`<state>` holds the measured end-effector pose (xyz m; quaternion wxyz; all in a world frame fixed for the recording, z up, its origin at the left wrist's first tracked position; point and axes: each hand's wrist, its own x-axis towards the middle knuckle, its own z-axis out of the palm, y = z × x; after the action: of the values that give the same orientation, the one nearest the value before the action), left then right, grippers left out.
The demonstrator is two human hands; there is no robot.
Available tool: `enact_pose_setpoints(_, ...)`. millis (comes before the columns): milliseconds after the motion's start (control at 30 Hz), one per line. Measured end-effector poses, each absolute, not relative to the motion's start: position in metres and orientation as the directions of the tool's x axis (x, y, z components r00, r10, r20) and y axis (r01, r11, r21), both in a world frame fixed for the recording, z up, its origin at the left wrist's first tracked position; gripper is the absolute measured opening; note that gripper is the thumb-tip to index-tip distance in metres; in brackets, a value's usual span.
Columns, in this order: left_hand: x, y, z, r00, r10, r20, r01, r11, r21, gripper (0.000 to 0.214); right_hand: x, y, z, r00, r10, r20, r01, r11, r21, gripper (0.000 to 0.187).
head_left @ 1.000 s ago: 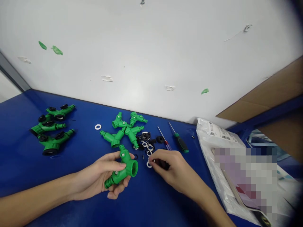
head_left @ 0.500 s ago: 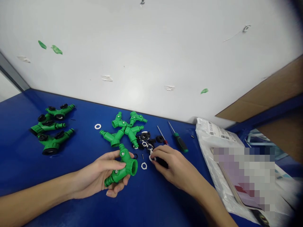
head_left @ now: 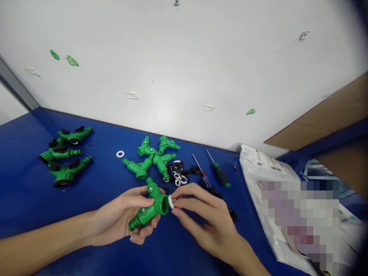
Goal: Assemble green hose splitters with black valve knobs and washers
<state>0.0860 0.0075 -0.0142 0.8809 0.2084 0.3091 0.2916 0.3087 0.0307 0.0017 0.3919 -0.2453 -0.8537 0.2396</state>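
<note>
My left hand [head_left: 120, 220] is closed around a green Y-shaped hose connector [head_left: 151, 207], its wide threaded mouth facing right. My right hand [head_left: 201, 218] pinches a small white washer [head_left: 170, 201] between thumb and forefinger, right at that mouth. Behind the hands lies a small pile of black and white rings [head_left: 178, 174] on the blue table [head_left: 34, 191]. Bare green connectors [head_left: 152, 159] lie just beyond my left hand.
Three green connectors with black knobs [head_left: 64, 155] lie at the far left. A lone white washer [head_left: 120, 154] sits between the groups. Two screwdrivers [head_left: 218, 172] lie right of the rings. A plastic bag [head_left: 287, 207] and cardboard [head_left: 322, 119] fill the right side.
My right hand picked a white washer off the table and brought it left to the mouth of the connector. My left hand tilted the connector slightly.
</note>
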Motion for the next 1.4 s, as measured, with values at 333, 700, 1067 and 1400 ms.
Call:
enact_pose_setpoints(333, 0.086, 0.007, -0.015, 0.692, 0.601, -0.399, -0.390, 0.777, 0.494, 0.009, 0.297, 0.022, -0.009, -0.524, 0.515, 0.678, 0.168, 0.843, -0.511, 0.020)
enact_pose_setpoints(700, 0.083, 0.005, -0.021, 0.764, 0.572, -0.299, -0.408, 0.787, 0.462, 0.015, 0.297, 0.015, -0.010, -0.598, 0.467, 0.651, 0.232, 0.878, -0.418, 0.032)
enact_pose_setpoints(1067, 0.086, 0.000, -0.023, 0.813, 0.524, -0.253, -0.400, 0.819, 0.411, 0.016, 0.300, 0.015, -0.004, -0.571, 0.425, 0.702, 0.207, 0.902, -0.378, 0.019)
enact_pose_setpoints(1400, 0.080, 0.003, -0.020, 0.773, 0.568, -0.281, -0.400, 0.781, 0.479, 0.023, 0.307, 0.022, 0.001, -0.576, 0.507, 0.641, 0.210, 0.850, -0.484, 0.020)
